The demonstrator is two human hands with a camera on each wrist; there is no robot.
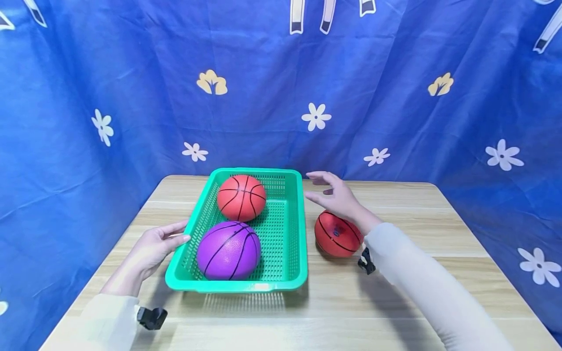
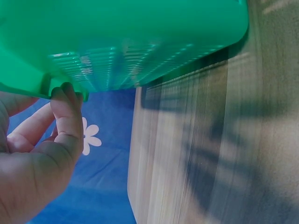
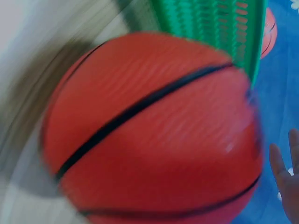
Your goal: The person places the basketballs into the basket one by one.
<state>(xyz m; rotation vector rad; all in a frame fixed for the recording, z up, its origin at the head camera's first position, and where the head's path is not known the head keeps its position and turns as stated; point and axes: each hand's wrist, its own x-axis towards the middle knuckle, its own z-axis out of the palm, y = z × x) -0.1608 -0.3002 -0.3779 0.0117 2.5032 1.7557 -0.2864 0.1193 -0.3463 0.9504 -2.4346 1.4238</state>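
A green plastic basket (image 1: 281, 234) with perforated sides has an orange-red toy basketball (image 1: 241, 198) at its back left and a purple toy basketball (image 1: 229, 251) at its front left. My left hand (image 1: 151, 248) grips the basket's left rim, thumb on top; the left wrist view shows fingers (image 2: 67, 112) curled under that rim. My right hand (image 1: 333, 195) is open, its fingertips close to the right rim. Below its wrist, a darker red toy basketball (image 1: 337, 235) sits on the table outside the basket. That red ball (image 3: 154, 130) fills most of the right wrist view.
The wooden table (image 1: 395, 209) extends beyond the basket on both sides. A blue curtain (image 1: 263, 122) with white flowers hangs behind the table and along its sides. Dark wrist-camera mounts (image 1: 151, 318) show at both cuffs.
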